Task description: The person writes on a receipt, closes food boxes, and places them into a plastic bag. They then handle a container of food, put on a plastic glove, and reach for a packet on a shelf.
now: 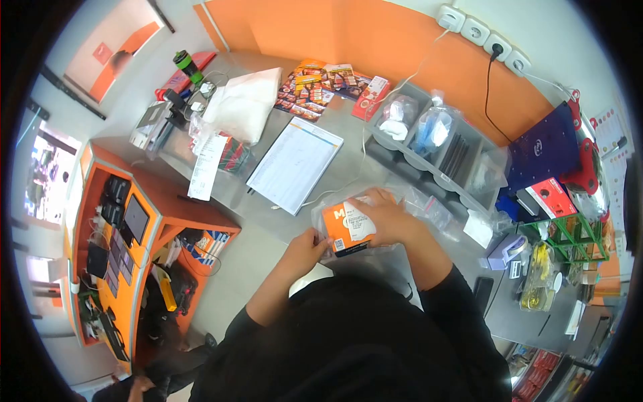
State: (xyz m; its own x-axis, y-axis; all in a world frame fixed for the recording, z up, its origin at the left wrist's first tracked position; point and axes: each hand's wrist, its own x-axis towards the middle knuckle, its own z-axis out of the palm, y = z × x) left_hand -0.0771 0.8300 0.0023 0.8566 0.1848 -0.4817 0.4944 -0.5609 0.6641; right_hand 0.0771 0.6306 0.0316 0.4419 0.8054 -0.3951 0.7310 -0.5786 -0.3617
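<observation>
Between my hands is an orange box (337, 224) with a white "M", a printed white sticker and a dark lower edge. Clear plastic (323, 209) shows around it, close over the grey counter. My right hand (387, 218) grips the box from its right side, fingers curled over the far edge. At the lower left corner, my left hand (307, 250) is closed in a pinch on the plastic beside the box. More clear plastic bags (435, 213) lie to the right of my right hand.
A grey divided organiser (429, 157) with bagged items stands at the back right. Papers on a clipboard (295, 164), leaflets (313, 87) and a receipt (207, 167) lie on the counter. A green wire rack (576, 238) is far right. Another person's hand (139, 386) shows at lower left.
</observation>
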